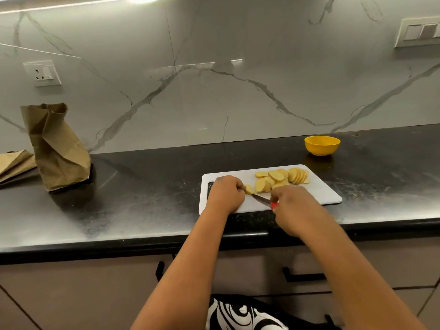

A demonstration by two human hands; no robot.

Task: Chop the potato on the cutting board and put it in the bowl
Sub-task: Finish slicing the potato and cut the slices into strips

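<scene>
Head cam: left hand (226, 194) pinches potato (249, 189), right hand (292, 208) grips knife (262, 199) on board (319, 194)

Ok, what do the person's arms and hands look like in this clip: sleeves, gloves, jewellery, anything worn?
Both arms are bare up to the bottom edge of the frame: no sleeves in view. The left hand and right hand wear no gloves, and no rings, watch or bracelets show. The right hand is somewhat blurred. Below, between the arms, is black-and-white patterned clothing.

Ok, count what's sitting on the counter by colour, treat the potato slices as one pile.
Yellow: 2, bowl and potato slices
Brown: 2, standing paper bag and flat paper bag
White: 1, cutting board
Red-handled: 1, knife
Total: 6
</scene>
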